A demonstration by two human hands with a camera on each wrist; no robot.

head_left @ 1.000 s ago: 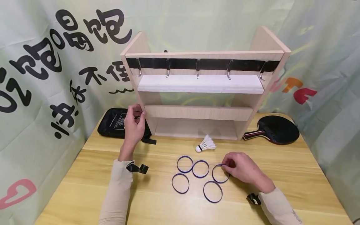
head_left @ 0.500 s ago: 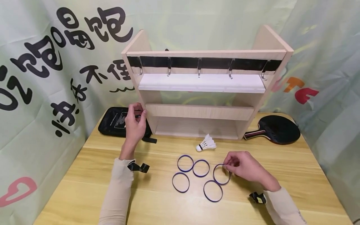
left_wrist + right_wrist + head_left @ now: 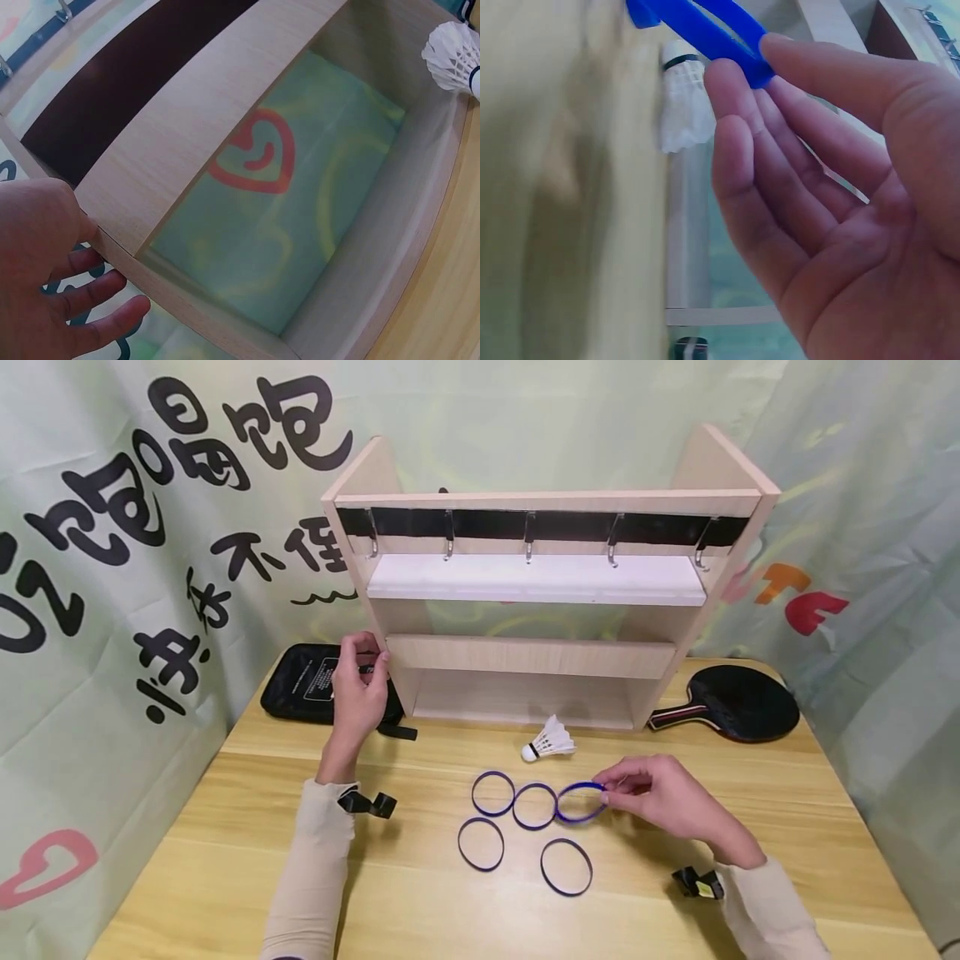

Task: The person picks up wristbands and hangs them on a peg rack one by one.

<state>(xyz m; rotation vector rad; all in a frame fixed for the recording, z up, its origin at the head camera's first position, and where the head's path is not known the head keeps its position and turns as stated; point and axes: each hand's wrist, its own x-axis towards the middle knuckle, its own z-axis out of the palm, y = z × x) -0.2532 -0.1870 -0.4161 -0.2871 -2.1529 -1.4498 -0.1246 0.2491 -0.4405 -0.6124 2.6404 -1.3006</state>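
I have the right hand [image 3: 660,793] with thumb and fingertips nearly together, pinching the blue ring [image 3: 705,37] by its right edge. That ring is tilted, around the middle of the tabletop [image 3: 420,893], slightly right of centre. I can't tell whether its left side touches the neighbouring ring [image 3: 535,828]; if it does, a sideways pull could drag that one along. The pinch takes in only a short stretch of thin band, so I'd watch for the ring twisting or slipping out. The shuttlecock [image 3: 553,739] lies towards the tabletop's far edge, where a low forward reach could nudge it rolling. The left hand [image 3: 358,689] is loosely bent against the left side of the wooden rack [image 3: 528,657]; I can't tell whether it grips. Pressing hard there could shift the rack.
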